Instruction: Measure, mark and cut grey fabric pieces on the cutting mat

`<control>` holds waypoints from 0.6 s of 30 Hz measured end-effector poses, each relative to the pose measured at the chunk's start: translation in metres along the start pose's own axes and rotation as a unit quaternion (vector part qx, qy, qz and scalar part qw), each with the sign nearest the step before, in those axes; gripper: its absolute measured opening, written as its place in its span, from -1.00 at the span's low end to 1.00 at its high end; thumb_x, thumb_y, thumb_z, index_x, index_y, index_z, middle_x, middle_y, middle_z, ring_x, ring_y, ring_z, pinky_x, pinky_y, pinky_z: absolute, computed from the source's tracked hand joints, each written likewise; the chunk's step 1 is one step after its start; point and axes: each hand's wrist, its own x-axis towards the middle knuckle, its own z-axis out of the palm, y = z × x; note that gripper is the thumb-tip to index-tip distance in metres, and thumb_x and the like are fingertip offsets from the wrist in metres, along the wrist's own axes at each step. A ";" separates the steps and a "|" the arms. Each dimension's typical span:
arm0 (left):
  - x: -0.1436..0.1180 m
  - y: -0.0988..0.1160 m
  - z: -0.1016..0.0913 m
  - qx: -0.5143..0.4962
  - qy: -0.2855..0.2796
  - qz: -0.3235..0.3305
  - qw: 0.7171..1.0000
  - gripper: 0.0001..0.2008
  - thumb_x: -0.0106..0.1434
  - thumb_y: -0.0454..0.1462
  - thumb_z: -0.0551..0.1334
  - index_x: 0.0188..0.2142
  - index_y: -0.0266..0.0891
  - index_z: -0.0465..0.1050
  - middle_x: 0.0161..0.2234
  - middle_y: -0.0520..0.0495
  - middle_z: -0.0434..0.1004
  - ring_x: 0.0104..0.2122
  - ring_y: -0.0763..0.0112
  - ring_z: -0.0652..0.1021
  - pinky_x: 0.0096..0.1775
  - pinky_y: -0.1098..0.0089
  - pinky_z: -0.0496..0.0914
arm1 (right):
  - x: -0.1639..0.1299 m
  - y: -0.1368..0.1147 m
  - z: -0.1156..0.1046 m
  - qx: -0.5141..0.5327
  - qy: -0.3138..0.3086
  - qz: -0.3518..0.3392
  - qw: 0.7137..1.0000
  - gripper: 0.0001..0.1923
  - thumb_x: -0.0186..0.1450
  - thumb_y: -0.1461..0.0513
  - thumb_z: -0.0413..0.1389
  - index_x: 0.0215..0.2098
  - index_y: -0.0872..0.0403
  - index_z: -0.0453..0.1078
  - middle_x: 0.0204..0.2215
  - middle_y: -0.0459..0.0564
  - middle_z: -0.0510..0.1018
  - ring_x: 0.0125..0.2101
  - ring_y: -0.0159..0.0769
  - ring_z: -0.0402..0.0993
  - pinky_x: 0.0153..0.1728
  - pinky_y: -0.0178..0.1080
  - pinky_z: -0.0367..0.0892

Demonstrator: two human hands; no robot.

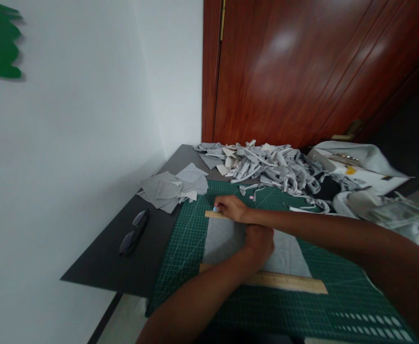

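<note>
A piece of grey fabric (pixel 222 241) lies flat on the green cutting mat (pixel 181 258). Across its near edge rests a wooden ruler (pixel 291 282). At its far edge the end of a second wooden ruler (pixel 213 214) shows; my right hand and forearm cover the rest. My right hand (pixel 233 208) pinches a small light-blue piece, like tailor's chalk (pixel 215 209), at that ruler's end. My left hand (pixel 260 242) is closed over the fabric, partly beneath my right wrist. Its fingertips are hidden, so what they press or hold cannot be seen.
Cut grey fabric pieces (pixel 170 188) lie at the mat's far left, with sunglasses (pixel 134 232) nearer on the dark table (pixel 112 267). A heap of fabric scraps (pixel 267 165) and a white box (pixel 360 167) stand at the back. A small pink piece (pixel 251 197) lies on the mat.
</note>
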 end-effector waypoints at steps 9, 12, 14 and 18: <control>0.001 0.001 -0.005 0.011 -0.011 -0.030 0.999 -0.61 0.49 -0.19 0.18 0.13 -0.43 0.58 0.03 -0.50 0.63 0.08 -0.13 0.62 0.07 0.01 0.48 | -0.019 0.015 -0.024 -0.067 -0.037 -0.012 0.997 -0.82 0.28 0.43 0.21 -0.31 0.04 0.57 -0.32 -0.01 0.71 -0.25 -0.19 0.60 -0.25 -0.27 0.25; 0.001 0.002 -0.007 0.016 -0.010 -0.032 0.999 -0.61 0.46 -0.20 0.21 0.13 -0.44 0.58 0.03 -0.51 0.63 0.07 -0.15 0.61 0.07 -0.02 0.46 | -0.023 0.018 -0.031 -0.083 -0.049 -0.013 0.995 -0.82 0.26 0.43 0.22 -0.32 0.03 0.56 -0.34 -0.03 0.71 -0.25 -0.19 0.59 -0.24 -0.27 0.22; 0.000 0.002 -0.007 0.020 -0.009 -0.030 0.999 -0.62 0.45 -0.21 0.23 0.12 -0.42 0.59 0.03 -0.50 0.63 0.07 -0.13 0.61 0.06 0.00 0.47 | -0.024 0.018 -0.031 -0.092 -0.051 -0.012 0.994 -0.82 0.26 0.43 0.22 -0.31 0.03 0.55 -0.34 -0.03 0.70 -0.25 -0.18 0.59 -0.23 -0.26 0.21; -0.001 0.001 -0.002 0.022 -0.011 -0.016 1.000 -0.67 0.46 -0.24 0.22 0.09 -0.38 0.60 0.03 -0.43 0.65 0.06 -0.05 0.62 0.02 0.08 0.51 | -0.021 0.013 -0.023 -0.097 -0.041 -0.006 0.994 -0.82 0.29 0.42 0.19 -0.24 0.06 0.56 -0.27 0.01 0.70 -0.24 -0.19 0.59 -0.21 -0.26 0.22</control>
